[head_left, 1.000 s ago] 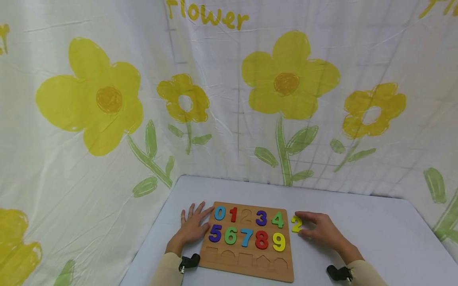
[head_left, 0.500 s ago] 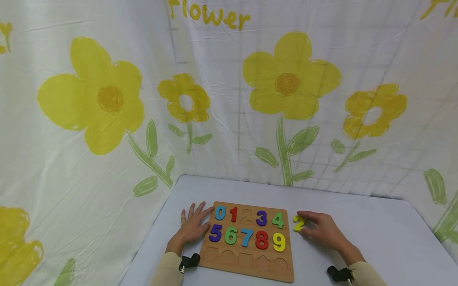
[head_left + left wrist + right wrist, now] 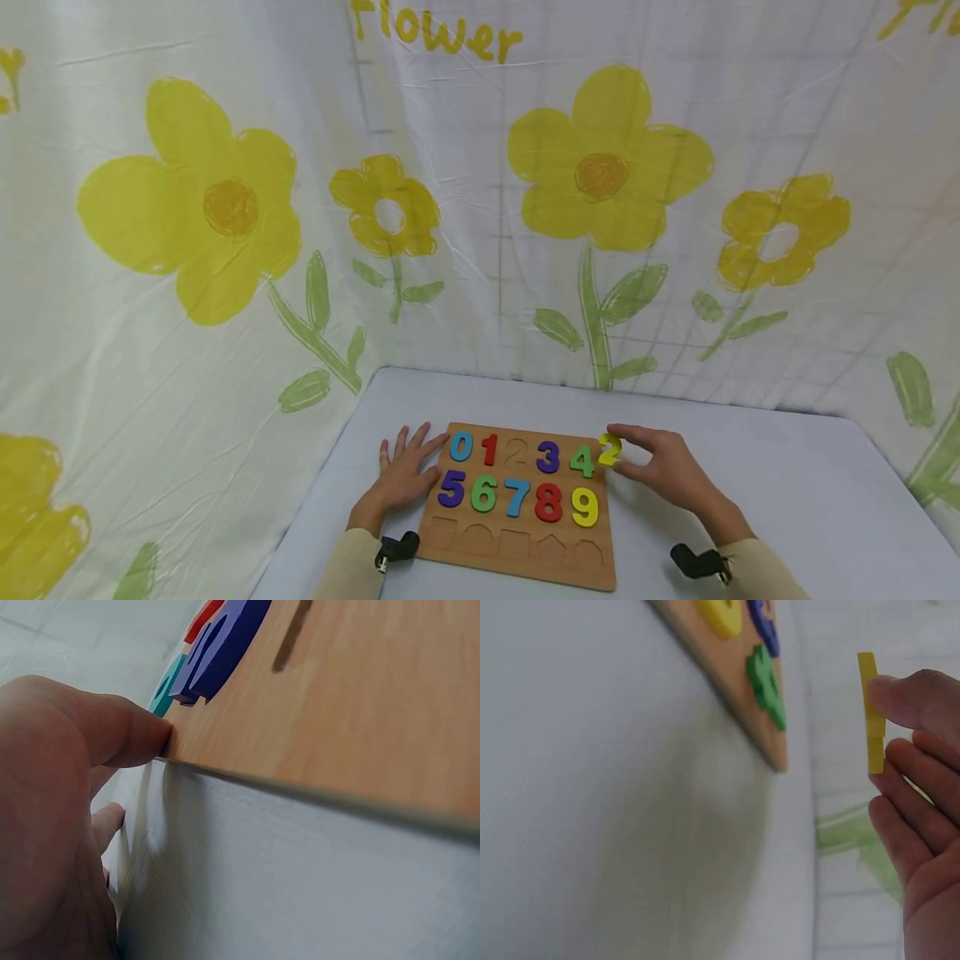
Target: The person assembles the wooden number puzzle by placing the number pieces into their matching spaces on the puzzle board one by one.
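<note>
My right hand [image 3: 670, 467] pinches a yellow number 2 piece [image 3: 610, 450] between thumb and fingers. In the head view the piece overlaps the board's right edge beside the green 4 [image 3: 582, 461]; the right wrist view shows it edge-on, raised above the table. A wooden number puzzle board [image 3: 517, 543] lies flat, its other digits seated in two rows and the 2-shaped recess [image 3: 517, 452] bare in the top row. At the board's left side my left hand [image 3: 403, 477] rests with fingers spread; in the left wrist view its thumb [image 3: 139, 739] touches the board's edge.
Along the board's lower part run several shallow outlined recesses [image 3: 513, 546]. The white table [image 3: 780, 483] reaches back to a flower-printed curtain [image 3: 465, 333]. Each wrist carries a small black camera [image 3: 697, 561].
My right hand first shifts slightly right with the yellow 2, then lifts it up and left to the board's right edge. The left hand keeps its place.
</note>
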A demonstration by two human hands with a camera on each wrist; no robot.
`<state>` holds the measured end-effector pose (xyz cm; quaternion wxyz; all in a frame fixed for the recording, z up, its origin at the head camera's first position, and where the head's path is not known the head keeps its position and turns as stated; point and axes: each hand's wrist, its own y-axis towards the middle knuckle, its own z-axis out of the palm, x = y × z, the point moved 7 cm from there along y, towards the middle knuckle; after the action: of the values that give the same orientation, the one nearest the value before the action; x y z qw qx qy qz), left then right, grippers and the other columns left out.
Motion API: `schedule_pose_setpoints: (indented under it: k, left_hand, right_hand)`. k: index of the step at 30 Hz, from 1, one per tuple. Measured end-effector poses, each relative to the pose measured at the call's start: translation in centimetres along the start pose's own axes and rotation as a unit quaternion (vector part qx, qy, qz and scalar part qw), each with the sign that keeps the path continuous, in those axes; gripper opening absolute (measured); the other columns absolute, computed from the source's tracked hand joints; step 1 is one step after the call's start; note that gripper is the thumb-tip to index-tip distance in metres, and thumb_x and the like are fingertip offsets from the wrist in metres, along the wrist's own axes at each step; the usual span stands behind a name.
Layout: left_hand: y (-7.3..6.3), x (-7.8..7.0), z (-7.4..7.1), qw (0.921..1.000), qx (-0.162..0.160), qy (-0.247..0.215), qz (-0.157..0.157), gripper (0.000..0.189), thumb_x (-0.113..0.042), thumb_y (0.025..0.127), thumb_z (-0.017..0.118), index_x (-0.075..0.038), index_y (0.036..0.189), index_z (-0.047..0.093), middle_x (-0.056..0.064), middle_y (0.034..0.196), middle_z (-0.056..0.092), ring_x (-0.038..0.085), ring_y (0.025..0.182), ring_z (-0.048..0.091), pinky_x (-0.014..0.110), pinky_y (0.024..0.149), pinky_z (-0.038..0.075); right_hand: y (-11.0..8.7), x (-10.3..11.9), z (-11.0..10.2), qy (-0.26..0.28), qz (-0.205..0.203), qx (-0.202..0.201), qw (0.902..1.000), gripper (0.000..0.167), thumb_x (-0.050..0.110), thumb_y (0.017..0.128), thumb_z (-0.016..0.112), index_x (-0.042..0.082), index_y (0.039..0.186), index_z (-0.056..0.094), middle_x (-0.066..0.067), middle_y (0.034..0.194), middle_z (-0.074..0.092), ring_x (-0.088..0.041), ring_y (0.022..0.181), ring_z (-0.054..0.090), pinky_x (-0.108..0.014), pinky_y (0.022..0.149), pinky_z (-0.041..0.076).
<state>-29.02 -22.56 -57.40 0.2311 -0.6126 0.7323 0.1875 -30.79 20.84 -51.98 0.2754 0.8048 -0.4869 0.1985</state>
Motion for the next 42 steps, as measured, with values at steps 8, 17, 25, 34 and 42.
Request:
schedule_pose_setpoints:
  k: [8,17,25,34,42]
  left_hand:
    - [0.0,0.1,0.1,1.0,-0.002,0.0,0.0,0.059,-0.019,0.102,0.064,-0.016,0.161,0.056,0.023,0.178,0.031,0.059,0.166,0.007,0.082,0.125,-0.008]
    - [0.1,0.2,0.0,1.0,-0.003,0.0,-0.001,0.06,-0.018,0.102,0.063,-0.016,0.161,0.056,0.023,0.178,0.03,0.059,0.166,0.006,0.081,0.125,-0.008]
    - [0.1,0.1,0.0,0.9999,-0.008,-0.009,0.007,0.061,-0.018,0.101,0.063,-0.016,0.161,0.056,0.025,0.178,0.031,0.06,0.165,0.007,0.082,0.125,-0.01]
    - [0.0,0.2,0.0,0.9994,-0.018,-0.021,0.02,0.061,-0.019,0.1,0.063,-0.015,0.16,0.056,0.028,0.176,0.032,0.062,0.164,0.007,0.082,0.124,-0.01]
    - [0.0,0.0,-0.2,0.9999,-0.005,-0.009,0.004,0.06,-0.018,0.101,0.064,-0.016,0.161,0.056,0.024,0.178,0.031,0.059,0.166,0.007,0.082,0.125,-0.009]
  right_hand:
    - [1.8,3.1,0.6,0.008,-0.028,-0.014,0.9995,0.054,0.018,0.091,0.09,0.011,0.142,0.073,-0.005,0.14,0.077,-0.034,0.13,0.073,-0.059,0.107,0.059]
    - [3.5,5.6,2.8,0.036,-0.026,-0.003,0.999,0.053,0.021,0.094,0.088,0.013,0.143,0.073,-0.003,0.14,0.077,-0.032,0.134,0.071,-0.059,0.111,0.056]
    - [4.7,7.4,5.2,0.05,-0.037,0.002,0.9981,0.051,0.02,0.093,0.089,0.012,0.141,0.074,-0.003,0.14,0.077,-0.03,0.134,0.071,-0.056,0.111,0.057]
    - [5.5,8.1,8.3,0.063,-0.009,0.025,0.9976,0.054,0.02,0.092,0.089,0.017,0.144,0.073,-0.001,0.141,0.076,-0.03,0.135,0.07,-0.057,0.11,0.058]
    - [6.0,8.6,9.9,0.059,-0.014,0.042,0.9973,0.054,0.02,0.091,0.089,0.014,0.143,0.074,-0.002,0.139,0.077,-0.021,0.105,0.069,-0.034,0.091,0.061]
